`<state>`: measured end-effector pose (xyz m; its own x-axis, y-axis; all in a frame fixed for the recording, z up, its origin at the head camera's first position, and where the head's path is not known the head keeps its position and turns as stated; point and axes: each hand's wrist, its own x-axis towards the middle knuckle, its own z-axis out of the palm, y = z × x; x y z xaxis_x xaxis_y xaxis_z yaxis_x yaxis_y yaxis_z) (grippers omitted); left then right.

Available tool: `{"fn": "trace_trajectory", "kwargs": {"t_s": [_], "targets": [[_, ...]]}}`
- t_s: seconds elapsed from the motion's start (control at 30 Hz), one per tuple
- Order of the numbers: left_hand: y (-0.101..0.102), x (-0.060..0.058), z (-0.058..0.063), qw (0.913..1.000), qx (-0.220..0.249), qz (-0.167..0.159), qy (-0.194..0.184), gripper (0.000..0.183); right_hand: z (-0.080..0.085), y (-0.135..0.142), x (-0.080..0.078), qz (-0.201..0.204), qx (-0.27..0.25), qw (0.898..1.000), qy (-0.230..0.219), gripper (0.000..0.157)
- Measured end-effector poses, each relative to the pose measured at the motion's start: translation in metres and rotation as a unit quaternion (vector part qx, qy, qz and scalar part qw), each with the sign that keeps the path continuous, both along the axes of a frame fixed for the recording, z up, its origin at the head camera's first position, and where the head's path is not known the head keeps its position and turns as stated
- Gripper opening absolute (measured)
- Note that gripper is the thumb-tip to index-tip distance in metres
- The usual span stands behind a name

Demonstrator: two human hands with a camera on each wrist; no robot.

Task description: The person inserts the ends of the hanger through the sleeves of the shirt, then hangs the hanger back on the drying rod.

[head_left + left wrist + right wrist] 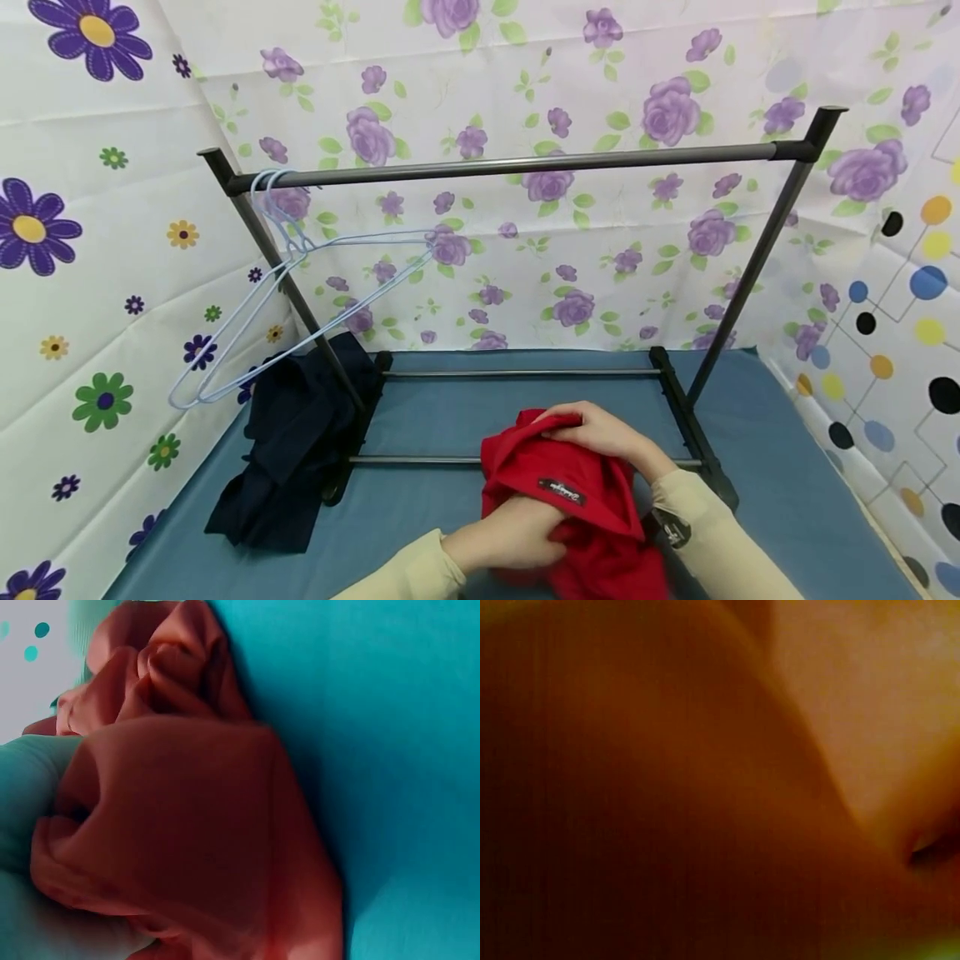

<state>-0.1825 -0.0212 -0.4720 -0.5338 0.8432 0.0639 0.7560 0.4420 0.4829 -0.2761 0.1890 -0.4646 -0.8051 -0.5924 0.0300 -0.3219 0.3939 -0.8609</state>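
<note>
A bunched red garment (525, 467) with a small black label (561, 491) is between both hands at the front of the table; its kind cannot be told from its folds. My left hand (521, 532) grips it from below, under the label, with part of the fingers hidden by cloth. At its upper edge, my right hand (596, 431) holds the fabric with curled fingers. The left wrist view shows the red cloth (187, 825) bulging over the left hand (26, 795). Blurred cloth (630, 787) fills most of the right wrist view.
A dark metal clothes rack (525, 165) stands behind the hands, its lower bar (420, 460) passing behind the garment. Two light blue hangers (300, 246) hang at the left end. Dark navy clothing (288, 450) lies by the left leg on the blue tabletop (405, 521).
</note>
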Motion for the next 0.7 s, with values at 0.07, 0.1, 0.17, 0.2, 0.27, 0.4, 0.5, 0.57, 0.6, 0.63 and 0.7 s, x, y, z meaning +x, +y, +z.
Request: {"fn": "trace_trajectory", "kwargs": {"t_s": [0.07, 0.1, 0.17, 0.2, 0.27, 0.4, 0.5, 0.57, 0.6, 0.63, 0.7], "targets": [[-0.005, -0.003, 0.003, 0.9999, -0.008, 0.006, 0.004, 0.044, -0.001, 0.005, 0.001, -0.013, -0.004, 1.000, -0.006, 0.024], [-0.008, -0.005, 0.004, 0.9999, -0.012, 0.008, 0.005, 0.042, -0.002, 0.008, 0.001, -0.022, -0.005, 1.000, -0.009, 0.024], [-0.013, -0.009, 0.006, 0.9997, -0.018, 0.012, 0.008, 0.039, -0.004, 0.015, 0.002, -0.043, -0.006, 0.999, -0.015, 0.026], [-0.017, -0.011, 0.007, 0.9997, -0.020, 0.015, 0.006, 0.038, -0.005, 0.018, 0.002, -0.052, -0.005, 0.998, -0.016, 0.028], [-0.024, -0.015, 0.010, 0.9994, -0.022, 0.024, 0.008, 0.035, -0.007, 0.023, 0.002, -0.069, -0.006, 0.997, -0.022, 0.031], [-0.039, -0.021, 0.016, 0.9985, -0.002, 0.054, -0.013, 0.035, -0.008, 0.034, 0.004, -0.099, -0.016, 0.994, -0.034, 0.033], [-0.053, -0.024, 0.020, 0.9949, 0.028, 0.088, -0.041, 0.035, -0.006, 0.043, 0.006, -0.123, -0.027, 0.992, -0.031, 0.030], [-0.063, -0.026, 0.023, 0.9909, 0.050, 0.114, -0.050, 0.034, -0.003, 0.051, 0.007, -0.139, -0.030, 0.989, -0.024, 0.028], [-0.069, -0.027, 0.024, 0.9888, 0.061, 0.127, -0.049, 0.033, -0.002, 0.055, 0.007, -0.147, -0.030, 0.989, -0.021, 0.027], [-0.074, -0.029, 0.025, 0.9867, 0.070, 0.140, -0.043, 0.032, 0.000, 0.059, 0.008, -0.151, -0.026, 0.988, -0.013, 0.027], [-0.086, -0.031, 0.029, 0.9824, 0.087, 0.163, -0.028, 0.030, 0.004, 0.068, 0.008, -0.157, -0.019, 0.987, -0.008, 0.027]]}}
